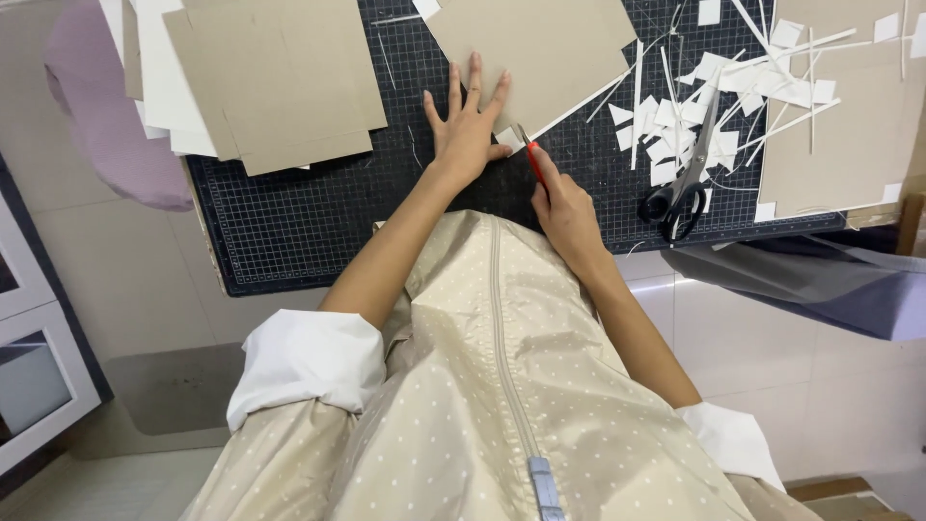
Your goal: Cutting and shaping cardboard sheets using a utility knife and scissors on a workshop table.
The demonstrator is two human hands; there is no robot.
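Left hand [466, 125] — fingers spread flat, gripping nothing, pressing a matte grey-brown cardboard sheet [540, 48] onto the black gridded cutting mat [289, 222]. Right hand [564, 212] — fingers curled closed round a slim red-handled craft knife [531, 154], blade tip just beside the left thumb at the sheet's lower edge. Beyond the right fingers: black-handled scissors [687, 178] among white paper offcuts [675, 125]. Beyond the left fingers: stacked cardboard pieces [280, 77].

Head view, steeply downward, close.
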